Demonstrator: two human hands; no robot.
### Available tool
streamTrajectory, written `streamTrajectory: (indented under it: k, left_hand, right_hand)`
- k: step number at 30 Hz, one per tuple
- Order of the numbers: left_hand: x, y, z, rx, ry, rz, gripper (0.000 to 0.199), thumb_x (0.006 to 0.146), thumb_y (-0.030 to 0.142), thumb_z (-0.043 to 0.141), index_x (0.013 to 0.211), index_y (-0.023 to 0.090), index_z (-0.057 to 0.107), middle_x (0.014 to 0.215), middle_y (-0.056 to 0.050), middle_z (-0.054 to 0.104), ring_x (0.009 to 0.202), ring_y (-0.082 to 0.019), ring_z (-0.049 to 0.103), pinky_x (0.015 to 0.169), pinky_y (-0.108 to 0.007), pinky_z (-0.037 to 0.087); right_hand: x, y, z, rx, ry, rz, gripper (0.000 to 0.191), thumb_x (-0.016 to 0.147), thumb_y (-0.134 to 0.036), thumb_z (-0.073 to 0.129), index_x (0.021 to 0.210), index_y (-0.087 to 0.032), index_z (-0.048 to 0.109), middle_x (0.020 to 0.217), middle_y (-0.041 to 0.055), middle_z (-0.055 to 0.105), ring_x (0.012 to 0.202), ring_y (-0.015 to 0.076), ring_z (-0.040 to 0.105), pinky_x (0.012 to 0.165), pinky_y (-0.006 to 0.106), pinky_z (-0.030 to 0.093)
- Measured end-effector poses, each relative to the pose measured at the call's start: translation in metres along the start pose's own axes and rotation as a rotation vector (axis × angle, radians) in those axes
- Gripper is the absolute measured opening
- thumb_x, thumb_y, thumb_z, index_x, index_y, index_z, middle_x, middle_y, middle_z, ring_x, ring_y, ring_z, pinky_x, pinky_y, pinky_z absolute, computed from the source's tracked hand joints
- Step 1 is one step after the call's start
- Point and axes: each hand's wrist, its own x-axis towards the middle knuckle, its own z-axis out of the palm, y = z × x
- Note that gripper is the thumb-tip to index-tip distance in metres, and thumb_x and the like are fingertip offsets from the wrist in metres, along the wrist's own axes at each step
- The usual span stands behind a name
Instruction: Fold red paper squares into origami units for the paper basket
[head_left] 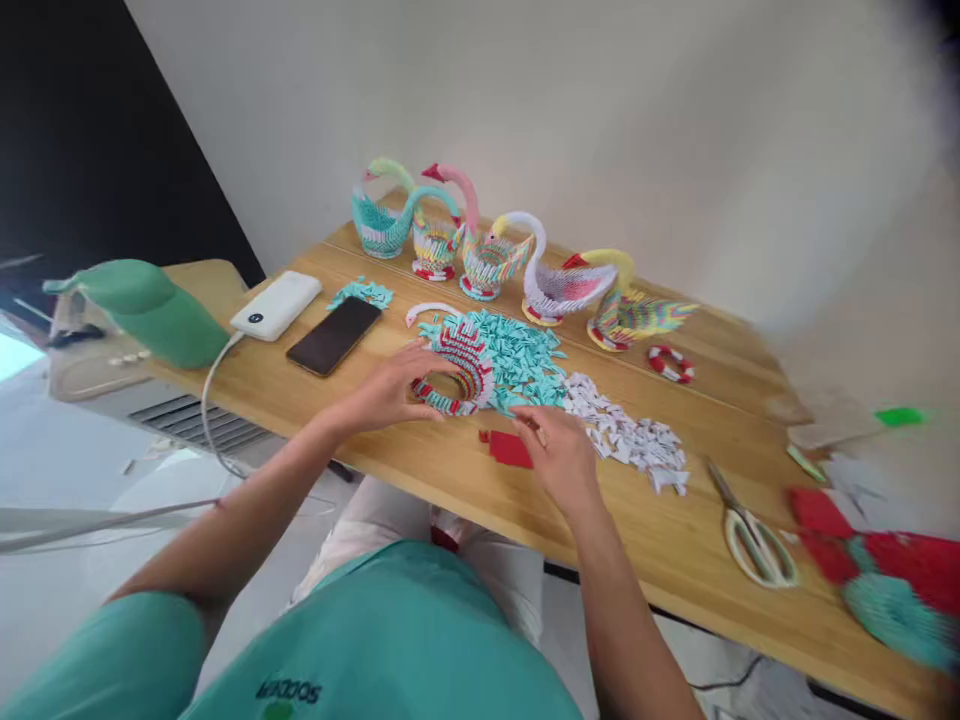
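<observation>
One paper basket [472,360] sits against spread left fingers [424,362]; whether the right hand [559,453] pinches is unclear.

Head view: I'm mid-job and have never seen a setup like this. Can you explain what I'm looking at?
There is no machine here: a person works with two bare hands. The single picture comes from a camera worn on their head, looking forward and down.

On the wooden table lie loose teal pieces, white pieces, red paper, a dark phone and scissors. Swan-shaped paper figures stand in a row behind.

The left hand is at the side of a round, patterned paper piece, seemingly touching it. The right hand is by the near edge of the teal pieces; whether it holds one is too small to tell.
</observation>
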Motion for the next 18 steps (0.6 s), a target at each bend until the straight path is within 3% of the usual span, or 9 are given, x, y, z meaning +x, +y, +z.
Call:
streamTrajectory:
  k: [3, 7, 9, 13, 18]
  left_hand:
    - [-0.006, 0.007, -0.001, -0.032, 0.158, 0.001, 0.057, 0.073, 0.042, 0.078, 0.121, 0.018, 0.061, 0.120, -0.015, 0.067, 0.118, -0.028, 0.059, 0.110, -0.050, 0.035]
    - [-0.019, 0.031, -0.001, -0.061, 0.444, -0.009, 0.022, 0.083, 0.027, 0.069, 0.104, 0.020, 0.068, 0.104, -0.010, 0.072, 0.104, -0.024, 0.065, 0.103, -0.047, 0.043]
    - [-0.030, 0.048, 0.005, -0.079, 0.519, 0.007, 0.015, 0.085, 0.019, 0.065, 0.099, 0.019, 0.069, 0.095, -0.008, 0.072, 0.095, -0.022, 0.066, 0.095, -0.044, 0.048]
    - [-0.051, 0.072, 0.032, -0.204, 0.358, -0.069, 0.013, 0.084, 0.011, 0.062, 0.094, 0.016, 0.069, 0.087, -0.009, 0.071, 0.085, -0.020, 0.066, 0.080, -0.035, 0.052]
    - [-0.057, 0.081, 0.062, -0.338, 0.269, -0.390, 0.012, 0.089, 0.018, 0.058, 0.085, 0.015, 0.069, 0.080, -0.006, 0.070, 0.076, -0.015, 0.065, 0.071, -0.026, 0.049]
  right_hand:
    - [-0.006, -0.001, 0.008, -0.066, -0.104, -0.028, 0.017, 0.094, -0.023, 0.055, 0.096, -0.022, 0.072, 0.092, 0.0048, 0.075, 0.088, 0.0247, 0.064, 0.080, 0.036, 0.039]
    - [-0.004, -0.002, 0.017, -0.094, -0.195, -0.122, 0.018, 0.093, -0.018, 0.057, 0.093, -0.026, 0.072, 0.092, 0.0036, 0.074, 0.088, 0.0230, 0.063, 0.080, 0.037, 0.037]
    - [0.000, -0.001, 0.022, -0.088, -0.222, -0.170, 0.018, 0.092, -0.017, 0.057, 0.093, -0.025, 0.073, 0.092, 0.0037, 0.074, 0.087, 0.0222, 0.062, 0.080, 0.036, 0.037]
    - [0.008, 0.005, 0.030, -0.053, -0.225, -0.181, 0.016, 0.091, -0.018, 0.058, 0.088, -0.024, 0.073, 0.085, 0.0046, 0.072, 0.084, 0.0226, 0.062, 0.078, 0.036, 0.038]
    - [0.002, -0.002, 0.022, 0.299, -0.138, -0.097, 0.011, 0.091, -0.025, 0.059, 0.089, -0.023, 0.069, 0.098, 0.0046, 0.072, 0.093, 0.0220, 0.063, 0.083, 0.034, 0.044]
